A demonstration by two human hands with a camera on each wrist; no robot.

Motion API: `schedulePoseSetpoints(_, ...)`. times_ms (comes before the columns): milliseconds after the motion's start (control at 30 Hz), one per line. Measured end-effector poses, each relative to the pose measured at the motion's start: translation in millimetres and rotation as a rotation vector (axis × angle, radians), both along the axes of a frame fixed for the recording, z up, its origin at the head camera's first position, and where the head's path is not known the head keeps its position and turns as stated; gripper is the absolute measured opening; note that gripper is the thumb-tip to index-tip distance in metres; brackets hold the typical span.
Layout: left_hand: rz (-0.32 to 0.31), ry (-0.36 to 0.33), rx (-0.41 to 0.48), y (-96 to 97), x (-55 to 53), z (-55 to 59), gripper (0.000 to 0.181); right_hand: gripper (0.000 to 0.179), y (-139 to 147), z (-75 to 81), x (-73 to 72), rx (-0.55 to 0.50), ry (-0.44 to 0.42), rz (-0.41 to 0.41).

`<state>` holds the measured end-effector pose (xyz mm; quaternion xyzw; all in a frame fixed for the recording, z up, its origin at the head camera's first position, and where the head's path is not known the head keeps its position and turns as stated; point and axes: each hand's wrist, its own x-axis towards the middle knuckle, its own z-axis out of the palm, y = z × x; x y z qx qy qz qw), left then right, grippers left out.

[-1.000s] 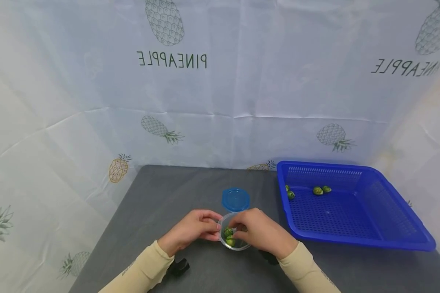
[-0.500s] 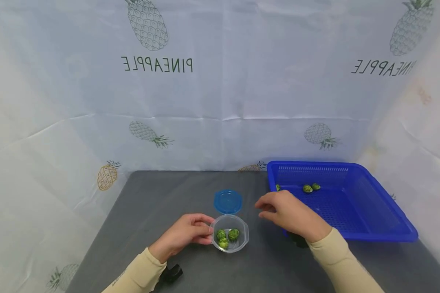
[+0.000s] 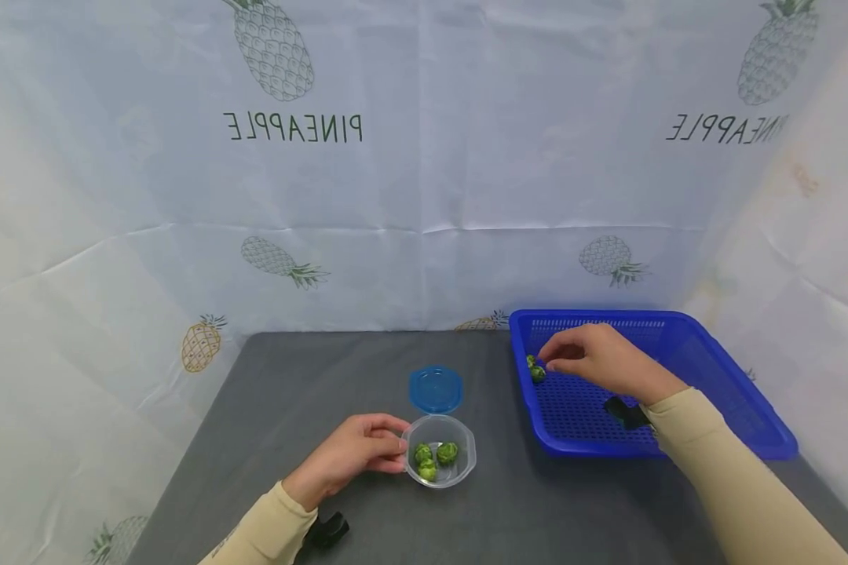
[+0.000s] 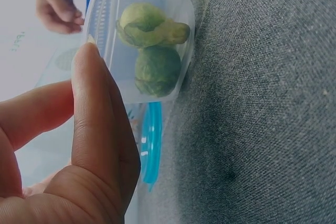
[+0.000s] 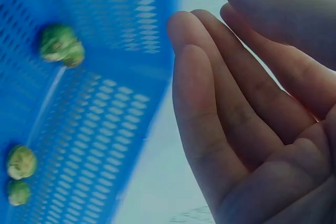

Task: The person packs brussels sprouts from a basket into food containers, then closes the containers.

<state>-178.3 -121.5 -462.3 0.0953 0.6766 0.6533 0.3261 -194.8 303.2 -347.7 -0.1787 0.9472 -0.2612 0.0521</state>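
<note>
My left hand [image 3: 356,453] holds the left edge of a small clear plastic container [image 3: 464,441], its thumb at the rim in the left wrist view. Three Brussels sprouts [image 3: 447,453] lie in the container; the left wrist view shows two of them, one a pale sprout [image 4: 140,22], through the wall. My right hand [image 3: 601,359] is over the blue basket [image 3: 546,439], fingers loosely bent with nothing between them. Close to its fingertips, two Brussels sprouts [image 3: 538,373] sit by the basket's left wall. Two more sprouts [image 5: 21,162] show in the right wrist view; my hand hides them from the head view.
A blue lid [image 3: 436,389] lies on the grey table [image 3: 311,384], just behind the container. The basket takes up the table's right side. A white curtain printed with pineapples [image 3: 424,157] hangs around the back and sides.
My right hand has left the container and moved right and away from me to the basket. A third sprout now shows in the container. The left hand keeps its place at the container's edge.
</note>
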Motion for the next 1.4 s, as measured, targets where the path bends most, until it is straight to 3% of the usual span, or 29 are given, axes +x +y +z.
schedulePoseSetpoints(200, -0.002, -0.006, 0.005, -3.3, -0.4, -0.8, 0.042, 0.018, 7.2, -18.4, -29.1, 0.022, -0.125, 0.001)
schedulePoseSetpoints(467, -0.002, -0.008, 0.009, -3.1, -1.1, -0.3, 0.042, 0.023, 19.3, -39.8, -57.9, 0.019, -0.213, -0.020)
schedulePoseSetpoints(833, -0.006, -0.008, 0.013, -3.1, -0.4, 1.5, 0.043, 0.024, 17.8, -57.9, -73.8, 0.000, -0.250, -0.012)
schedulePoseSetpoints(1400, -0.007, -0.007, 0.024, -3.0, 0.3, 2.1, 0.042, 0.021, 13.5, -74.8, -84.8, 0.047, -0.237, -0.031)
